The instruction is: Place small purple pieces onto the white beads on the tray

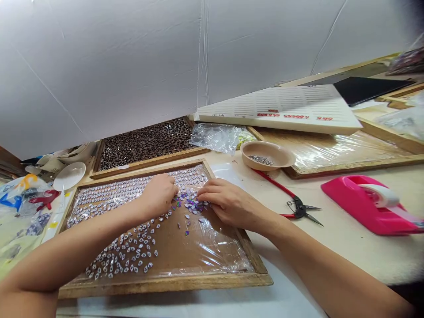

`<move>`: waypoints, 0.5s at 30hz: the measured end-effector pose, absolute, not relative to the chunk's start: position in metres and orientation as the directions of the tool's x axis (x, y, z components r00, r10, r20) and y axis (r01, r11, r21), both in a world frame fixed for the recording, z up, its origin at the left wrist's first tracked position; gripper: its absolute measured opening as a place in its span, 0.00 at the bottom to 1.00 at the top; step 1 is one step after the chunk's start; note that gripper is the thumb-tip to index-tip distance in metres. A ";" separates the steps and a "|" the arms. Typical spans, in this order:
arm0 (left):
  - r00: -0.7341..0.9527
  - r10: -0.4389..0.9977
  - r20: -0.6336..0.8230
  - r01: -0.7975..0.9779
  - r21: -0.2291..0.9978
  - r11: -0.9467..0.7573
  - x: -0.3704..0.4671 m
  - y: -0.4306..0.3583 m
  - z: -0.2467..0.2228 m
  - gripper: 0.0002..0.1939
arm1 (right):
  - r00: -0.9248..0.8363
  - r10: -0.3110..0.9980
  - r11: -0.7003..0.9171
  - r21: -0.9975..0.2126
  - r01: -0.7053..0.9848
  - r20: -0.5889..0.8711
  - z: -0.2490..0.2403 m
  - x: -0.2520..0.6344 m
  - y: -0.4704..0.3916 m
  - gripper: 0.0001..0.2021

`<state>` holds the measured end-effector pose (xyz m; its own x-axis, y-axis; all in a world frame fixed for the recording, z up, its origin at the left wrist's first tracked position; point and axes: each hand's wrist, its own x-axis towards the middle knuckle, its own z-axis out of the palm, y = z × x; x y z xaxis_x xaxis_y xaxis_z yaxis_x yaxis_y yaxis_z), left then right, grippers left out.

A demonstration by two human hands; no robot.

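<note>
Both forearms bare, angled inward from the lower corners. Left hand (158,194) palm-down, fingers curled under, tips hidden. Right hand (225,203) palm-down, fingers extended toward left; hands near, not touching.

A pink plastic tape dispenser (367,204) is sitting right of red-handled metal snips (291,201), while a beige round bowl (267,155) is standing near a crumpled clear plastic bag (217,137).

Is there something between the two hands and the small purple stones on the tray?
Nothing visible. The left hand and right hand rest on the wrapped tray, fingertips at the purple stones from either side. Whether they grip any stone cannot be told.
</note>
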<state>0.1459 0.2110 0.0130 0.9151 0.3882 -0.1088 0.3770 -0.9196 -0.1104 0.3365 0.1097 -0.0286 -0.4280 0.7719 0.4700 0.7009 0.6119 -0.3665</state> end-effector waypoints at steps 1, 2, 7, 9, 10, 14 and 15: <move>0.920 0.385 -0.080 0.376 -0.104 -0.921 0.144 0.211 0.015 0.10 | -0.425 0.767 0.615 -0.362 0.701 0.481 -0.029 0.337 0.110 0.14; 0.921 0.387 -0.046 0.381 -0.096 -0.919 0.141 0.210 0.017 0.11 | -0.422 0.759 0.620 -0.354 0.700 0.495 -0.029 0.337 0.110 0.15; 0.900 0.417 0.129 0.424 -0.032 -0.905 0.112 0.196 0.031 0.12 | -0.379 0.709 0.622 -0.273 0.734 0.595 -0.034 0.337 0.112 0.15; 0.885 0.426 0.188 0.434 -0.003 -0.901 0.093 0.184 0.032 0.12 | -0.331 0.707 0.581 -0.247 0.775 0.625 -0.037 0.336 0.111 0.15; 0.874 0.432 0.221 0.440 0.016 -0.898 0.082 0.177 0.031 0.13 | -0.299 0.720 0.542 -0.239 0.806 0.626 -0.039 0.335 0.111 0.14; 0.806 0.476 0.351 0.464 0.126 -0.877 0.035 0.137 0.027 0.16 | -0.254 0.719 0.439 -0.140 0.888 0.647 -0.044 0.332 0.113 0.10; 0.784 0.501 0.367 0.470 0.176 -0.865 0.022 0.123 0.028 0.16 | -0.266 0.708 0.429 -0.098 0.898 0.655 -0.046 0.332 0.114 0.10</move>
<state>0.0222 0.1226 0.0276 0.7839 0.5009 0.3669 0.4703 -0.8648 0.1757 0.3316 0.1139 -0.0455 -0.2661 0.7075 0.6547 0.8982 0.4285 -0.0979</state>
